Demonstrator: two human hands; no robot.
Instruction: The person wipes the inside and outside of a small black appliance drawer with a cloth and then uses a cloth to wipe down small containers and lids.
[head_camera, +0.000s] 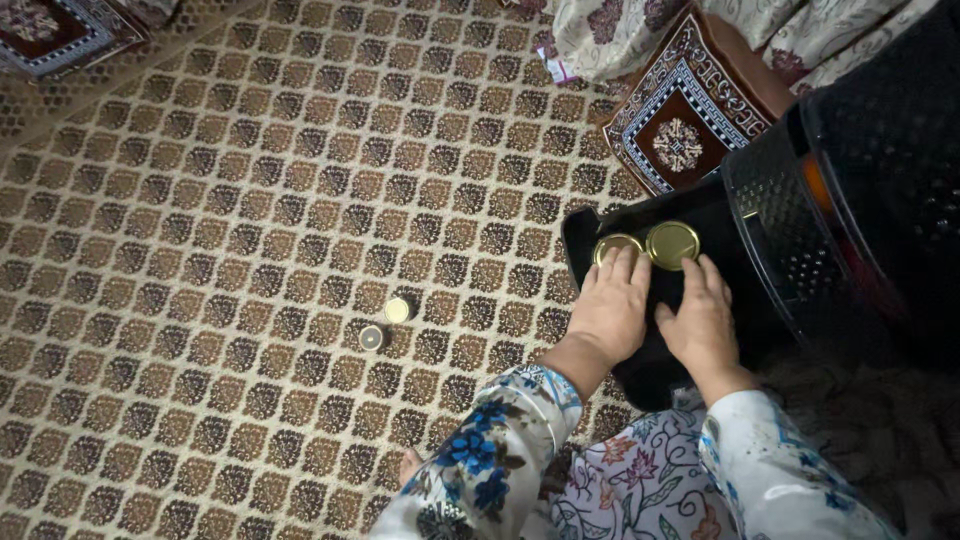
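A black appliance (860, 190) with a perforated body lies on its side at the right, its flat black base (700, 290) facing me. Two round brass-coloured caps sit on that base: the left cap (612, 245) and the right cap (672, 244). My left hand (610, 305) rests flat on the base with its fingertips on the left cap. My right hand (700, 320) lies beside it, its fingertips touching the lower edge of the right cap. Both sleeves are floral.
A patterned brown and cream carpet (250, 250) covers the floor. Two small round caps (385, 323) lie loose on it left of my hands. A patterned cushion (685, 110) and floral fabric (620, 30) sit behind the appliance.
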